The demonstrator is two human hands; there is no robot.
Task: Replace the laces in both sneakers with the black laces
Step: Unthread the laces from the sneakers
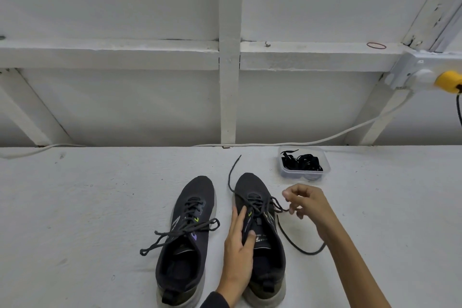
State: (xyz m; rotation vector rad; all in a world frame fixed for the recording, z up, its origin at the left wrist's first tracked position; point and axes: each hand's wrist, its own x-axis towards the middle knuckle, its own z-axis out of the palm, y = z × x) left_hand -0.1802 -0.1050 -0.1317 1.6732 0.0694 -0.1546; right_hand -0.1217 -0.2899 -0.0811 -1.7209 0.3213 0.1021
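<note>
Two dark sneakers stand side by side on the white table, toes pointing away from me. The left sneaker point(185, 237) has its grey lace tied in a loose bow. My left hand point(238, 242) lies flat on the right sneaker point(260, 232), fingers straight on its tongue and side. My right hand point(305, 204) pinches a loop of that shoe's grey lace point(277, 205) just right of the eyelets. One lace end point(231, 172) trails past the toe; the other curves on the table under my right forearm. The black laces point(302, 162) lie in a clear plastic tub point(325, 170) beyond the right sneaker.
A white framed wall point(228, 97) rises right behind the table's far edge. A white cable point(325, 139) runs along that edge up to a socket with a yellow plug point(448, 81) at the right. A red rubber band point(376, 45) lies on the wall's ledge.
</note>
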